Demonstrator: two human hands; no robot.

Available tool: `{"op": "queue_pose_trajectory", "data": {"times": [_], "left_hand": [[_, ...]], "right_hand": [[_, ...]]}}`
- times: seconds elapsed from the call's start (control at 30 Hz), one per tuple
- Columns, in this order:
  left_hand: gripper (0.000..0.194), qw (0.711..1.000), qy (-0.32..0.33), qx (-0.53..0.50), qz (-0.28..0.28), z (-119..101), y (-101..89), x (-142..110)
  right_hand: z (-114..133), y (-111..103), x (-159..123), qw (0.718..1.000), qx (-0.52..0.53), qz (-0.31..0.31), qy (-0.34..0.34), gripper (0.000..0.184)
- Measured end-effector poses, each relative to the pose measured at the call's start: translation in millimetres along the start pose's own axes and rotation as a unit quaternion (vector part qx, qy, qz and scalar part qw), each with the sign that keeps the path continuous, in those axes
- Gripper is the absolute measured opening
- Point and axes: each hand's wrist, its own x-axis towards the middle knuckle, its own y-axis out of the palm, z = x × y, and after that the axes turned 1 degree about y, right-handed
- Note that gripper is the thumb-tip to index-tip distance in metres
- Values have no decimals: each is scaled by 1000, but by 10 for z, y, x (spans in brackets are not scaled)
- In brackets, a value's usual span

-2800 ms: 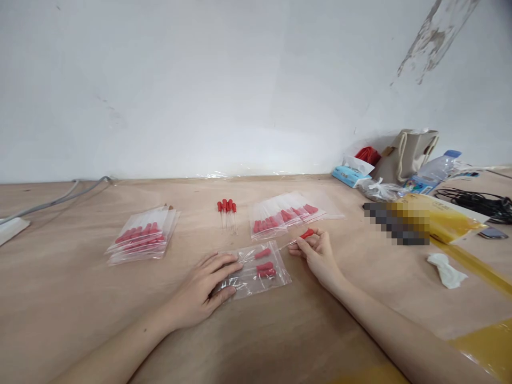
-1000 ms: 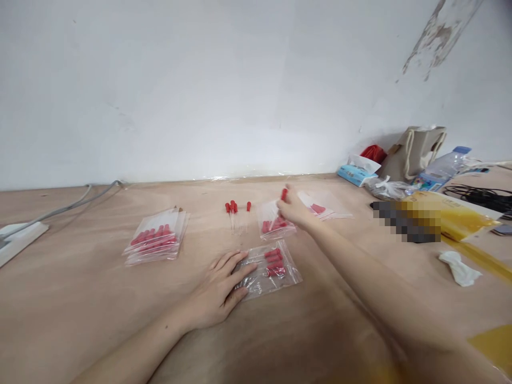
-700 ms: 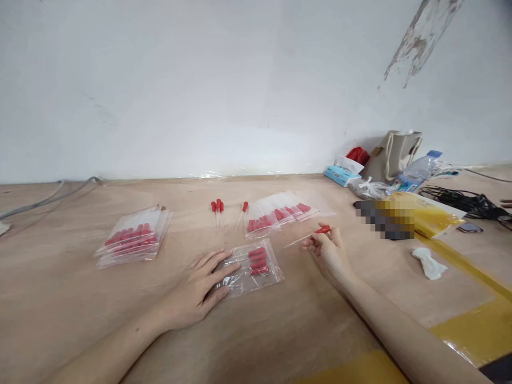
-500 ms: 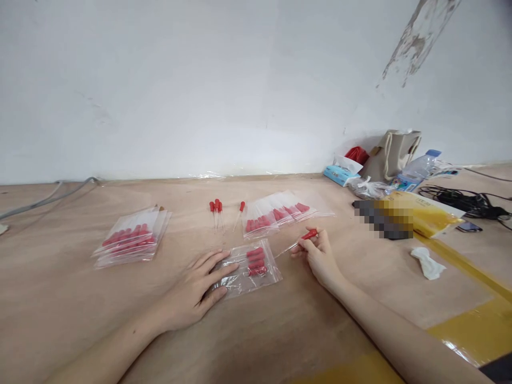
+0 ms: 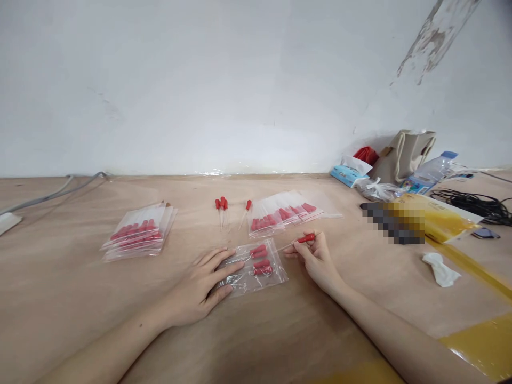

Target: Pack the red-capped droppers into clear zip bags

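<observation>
My left hand [image 5: 202, 288] lies flat with fingers spread on the left end of a clear zip bag [image 5: 258, 266] that holds three red-bulbed droppers. My right hand [image 5: 316, 258] pinches one red-bulbed dropper [image 5: 301, 240] just right of the bag's open end, its thin glass tip pointing left toward the bag. Several loose droppers [image 5: 228, 209] lie farther back on the wooden table [image 5: 80, 298]. A fanned row of filled bags [image 5: 286, 214] lies behind my right hand, and a stack of filled bags [image 5: 140, 233] sits to the left.
At the back right stand a tissue pack [image 5: 350, 175], a beige tote bag [image 5: 404, 154] and a water bottle [image 5: 430, 172]. A yellow packet [image 5: 444, 221], black cables [image 5: 476, 205] and a crumpled tissue [image 5: 440, 268] lie to the right. A grey cable [image 5: 52, 194] runs along the back left.
My right hand reached back to the loose droppers, picked one up, and brought it down to the open end of the bag. My left hand stayed flat on the bag.
</observation>
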Motion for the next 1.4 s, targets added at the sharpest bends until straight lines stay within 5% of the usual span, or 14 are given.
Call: {"op": "queue_pose_trajectory", "data": {"times": [0.27,0.6,0.83,1.17,1.27,1.4], "left_hand": [[42,1000,1,-1,0,-21,-18,-8],[42,1000,0,-7,3,-11,2,-8],[49,1000,2,-13,-16,-8,1,-16],[50,1000,1,-11,-16,-5,-1,-13],[50,1000,4,-8,-11,-18,-19,-3],[52,999,31,-3,31,-39,-45,18]], "right_hand": [[115,-7,-49,997,-9,60,41,37],[115,-55,-11,995,-59,6,85,41],[41,-46,-59,952,-297,73,-8,30],[66,34,-148,942,-266,204,-28,21],[116,29,-125,942,-298,152,-24,25],[113,33,-94,906,-410,93,-51,28]]}}
